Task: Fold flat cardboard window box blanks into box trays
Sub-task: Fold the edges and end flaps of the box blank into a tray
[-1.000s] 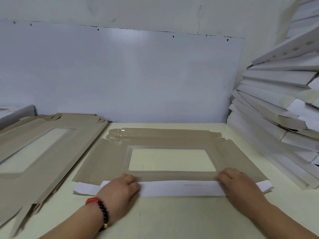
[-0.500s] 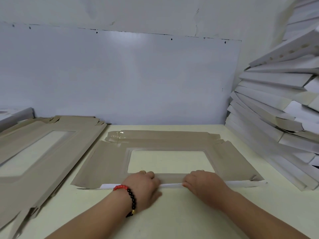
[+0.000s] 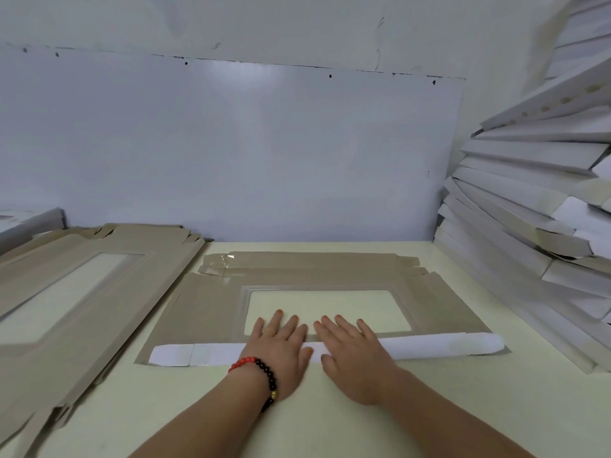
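Blank (image 3: 211, 309) lies flat on bench (image 3: 330, 408), long axis running L-R across the person. Near flap (image 3: 429, 347) folded over, white side up. Left hand (image 3: 281, 345) & right hand (image 3: 353, 352), fingers straight, grasping nothing, press flap mid-length; both equally near.

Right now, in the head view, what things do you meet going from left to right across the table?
Stack of flat brown blanks → the blank being folded → left hand → right hand → white folded flap's right end → leaning pile of white folded boxes.
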A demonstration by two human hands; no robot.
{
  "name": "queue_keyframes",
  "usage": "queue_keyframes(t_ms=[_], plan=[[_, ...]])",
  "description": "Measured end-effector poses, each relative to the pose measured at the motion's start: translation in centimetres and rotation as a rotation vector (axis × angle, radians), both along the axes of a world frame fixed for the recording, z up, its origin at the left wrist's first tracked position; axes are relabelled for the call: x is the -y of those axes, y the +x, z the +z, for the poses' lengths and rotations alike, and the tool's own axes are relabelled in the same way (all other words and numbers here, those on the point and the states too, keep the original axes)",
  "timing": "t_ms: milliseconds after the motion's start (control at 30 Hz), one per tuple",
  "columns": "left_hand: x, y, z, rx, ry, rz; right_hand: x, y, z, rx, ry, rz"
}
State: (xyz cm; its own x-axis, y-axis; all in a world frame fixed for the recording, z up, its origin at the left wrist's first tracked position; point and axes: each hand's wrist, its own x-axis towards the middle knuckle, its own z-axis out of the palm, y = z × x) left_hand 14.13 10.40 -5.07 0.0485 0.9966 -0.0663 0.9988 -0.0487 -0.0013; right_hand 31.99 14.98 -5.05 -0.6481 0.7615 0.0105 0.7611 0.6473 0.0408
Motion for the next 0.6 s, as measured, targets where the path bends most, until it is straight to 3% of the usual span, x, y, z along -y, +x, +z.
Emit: queue_keyframes(t_ms=[400,600], plan=[[4.3,-12.6,-0.5,-0.012,-0.061,0.151,-5.4,14.7,-0.1,0.065,-0.097,-0.346],[5.5,-14.4,-0.2,0.024,-0.07,0.228,-5.1,18.6,0.2,-0.052,-0.06,-0.438]])
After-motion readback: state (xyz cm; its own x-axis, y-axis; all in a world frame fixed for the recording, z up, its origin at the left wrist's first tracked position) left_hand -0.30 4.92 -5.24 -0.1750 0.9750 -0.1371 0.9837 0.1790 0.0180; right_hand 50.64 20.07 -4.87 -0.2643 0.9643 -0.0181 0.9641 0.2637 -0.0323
